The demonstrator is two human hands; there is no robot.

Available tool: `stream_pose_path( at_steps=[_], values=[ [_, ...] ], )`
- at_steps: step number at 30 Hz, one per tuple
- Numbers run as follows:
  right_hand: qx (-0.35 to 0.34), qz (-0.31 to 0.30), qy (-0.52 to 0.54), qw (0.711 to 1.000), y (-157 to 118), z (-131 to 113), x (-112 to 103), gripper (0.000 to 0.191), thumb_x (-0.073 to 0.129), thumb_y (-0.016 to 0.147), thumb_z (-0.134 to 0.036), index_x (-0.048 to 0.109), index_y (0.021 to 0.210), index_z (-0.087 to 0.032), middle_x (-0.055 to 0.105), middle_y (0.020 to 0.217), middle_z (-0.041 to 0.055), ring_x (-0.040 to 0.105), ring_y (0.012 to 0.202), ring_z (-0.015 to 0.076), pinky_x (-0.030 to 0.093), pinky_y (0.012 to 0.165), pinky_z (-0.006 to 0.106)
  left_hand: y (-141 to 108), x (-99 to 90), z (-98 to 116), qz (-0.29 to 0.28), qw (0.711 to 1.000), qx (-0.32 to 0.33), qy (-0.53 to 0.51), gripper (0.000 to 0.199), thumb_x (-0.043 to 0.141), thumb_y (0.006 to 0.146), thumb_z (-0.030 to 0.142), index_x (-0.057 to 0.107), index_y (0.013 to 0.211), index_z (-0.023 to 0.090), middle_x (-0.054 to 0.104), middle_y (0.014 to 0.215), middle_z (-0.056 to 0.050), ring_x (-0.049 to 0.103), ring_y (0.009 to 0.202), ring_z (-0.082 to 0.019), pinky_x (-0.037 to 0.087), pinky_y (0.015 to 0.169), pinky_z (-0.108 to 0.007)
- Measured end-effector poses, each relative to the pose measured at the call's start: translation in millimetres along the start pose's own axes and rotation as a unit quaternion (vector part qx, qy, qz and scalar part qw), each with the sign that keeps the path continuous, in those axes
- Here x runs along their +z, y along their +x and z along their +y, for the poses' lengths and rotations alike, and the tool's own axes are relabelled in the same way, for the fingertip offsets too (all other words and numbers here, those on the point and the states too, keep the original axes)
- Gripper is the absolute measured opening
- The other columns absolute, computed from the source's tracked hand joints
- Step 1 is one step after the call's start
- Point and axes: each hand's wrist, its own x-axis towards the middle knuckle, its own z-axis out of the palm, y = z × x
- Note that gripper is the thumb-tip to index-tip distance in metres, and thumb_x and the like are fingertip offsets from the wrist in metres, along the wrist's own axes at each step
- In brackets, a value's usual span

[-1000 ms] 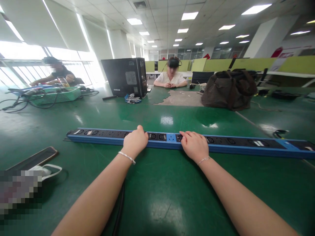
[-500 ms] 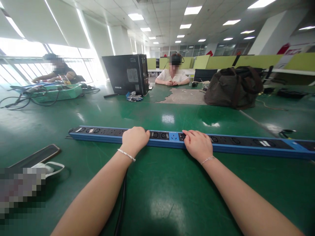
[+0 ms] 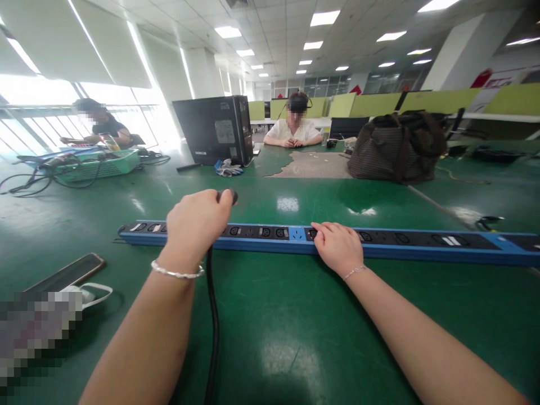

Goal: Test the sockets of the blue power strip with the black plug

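Note:
A long blue power strip (image 3: 270,246) with black and blue sockets lies across the green table in front of me. My left hand (image 3: 194,220) is closed around a black plug (image 3: 233,197), raised above the strip's left half. From under that hand a black cable (image 3: 213,320) runs down towards me. My right hand (image 3: 340,246) lies over the strip just right of the blue middle socket, with its fingers curled over the far side and gripping it. My left hand hides several sockets.
A phone (image 3: 67,273) and a white cable loop (image 3: 99,295) lie at the left. Farther back stand a green basket (image 3: 105,167) with cables, a black computer case (image 3: 215,132), gloves (image 3: 229,168) and a dark bag (image 3: 392,149). Two people sit beyond the table.
My left hand has risen off the power strip and moved left with the plug in it, lifting the cable. My right hand stays in place on the strip.

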Motion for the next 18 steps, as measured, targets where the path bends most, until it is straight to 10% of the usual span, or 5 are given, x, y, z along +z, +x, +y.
stream_pose_path(
  at_steps=[4, 11, 18],
  values=[
    [0.006, 0.001, -0.002, 1.000, 0, 0, 0, 0.037, 0.036, 0.085, -0.024, 0.066, 0.106, -0.023, 0.066, 0.102, 0.0031, 0.055, 0.092, 0.0171, 0.032, 0.081, 0.031, 14, -5.9, -24, -0.062, 0.998, 0.025, -0.023, 0.059, 0.021, 0.079, 0.054, 0.069, 0.082, 0.020, 0.068, 0.089, -0.012, 0.061, 0.084, -0.029, 0.045, 0.067, -0.035],
    [0.003, 0.000, 0.001, 1.000, 0, 0, -1, 0.037, 0.036, 0.084, -0.024, 0.066, 0.106, -0.024, 0.066, 0.102, 0.0027, 0.055, 0.092, 0.0170, 0.032, 0.081, 0.031, 22, 37.7, -12, -0.207, 0.970, 0.103, -0.070, 0.057, 0.025, 0.077, 0.056, 0.067, 0.061, 0.022, 0.065, 0.057, -0.007, 0.062, 0.067, -0.023, 0.044, 0.061, -0.029],
    [0.005, -0.002, 0.003, 1.000, 0, 0, -1, 0.037, 0.036, 0.084, -0.024, 0.066, 0.106, -0.024, 0.066, 0.101, 0.0032, 0.055, 0.092, 0.0171, 0.031, 0.081, 0.031, 20, 59.5, -2, -0.208, 0.972, 0.097, -0.048, 0.053, 0.028, 0.077, 0.053, 0.069, 0.073, 0.020, 0.070, 0.078, -0.010, 0.064, 0.081, -0.024, 0.046, 0.068, -0.029]
  ],
)
